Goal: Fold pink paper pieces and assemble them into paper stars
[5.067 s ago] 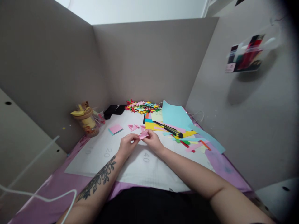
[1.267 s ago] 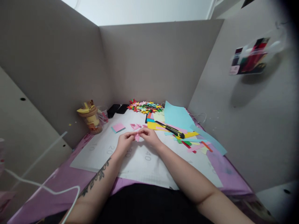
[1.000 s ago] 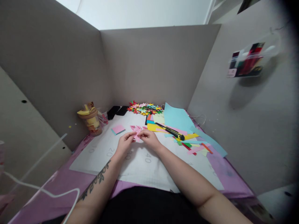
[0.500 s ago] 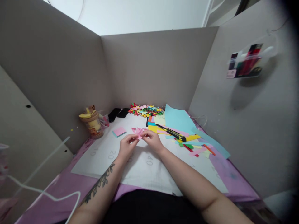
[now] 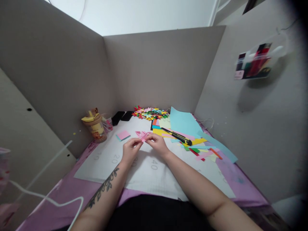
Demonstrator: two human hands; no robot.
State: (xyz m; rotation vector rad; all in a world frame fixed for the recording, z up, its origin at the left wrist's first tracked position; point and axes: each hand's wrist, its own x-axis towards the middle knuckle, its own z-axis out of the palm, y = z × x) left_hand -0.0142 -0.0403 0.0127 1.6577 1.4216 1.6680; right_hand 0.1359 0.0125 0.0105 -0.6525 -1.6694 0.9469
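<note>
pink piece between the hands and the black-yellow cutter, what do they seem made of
Pink piece: probably thin matte paper, given its angular folds. Cutter: likely hard, smooth plastic, judging by its rigid black-and-yellow body; gloss unclear.

Your folded paper is pink. Your left forearm carries a dark leaf-patterned tattoo. At twelve o'clock from that paper, your origami stars mix red, yellow, green, pink and light blue; at three, your utility knife is black and yellow; at nine, a pink square tops a blue square.
</note>
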